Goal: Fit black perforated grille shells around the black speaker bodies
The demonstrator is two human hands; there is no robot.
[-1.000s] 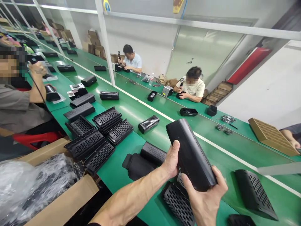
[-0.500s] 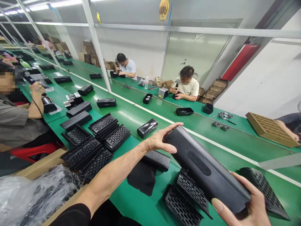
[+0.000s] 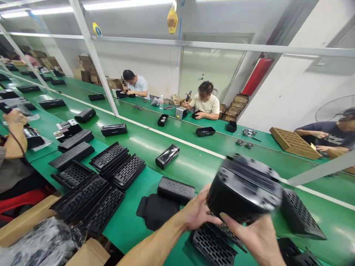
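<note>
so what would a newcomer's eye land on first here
Probably the glossy black plastic-looking housing, slightly blurred, held up between the left hand and right hand in the right foreground. Next, perhaps, the group of slotted black panels on the green tabletop left of centre, and the long bright-red object by the wall, upper right.

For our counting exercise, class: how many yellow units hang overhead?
2. One yellow unit hangs near top centre; the other hangs left of it, beside the slanted white post. More may be hidden.
</note>
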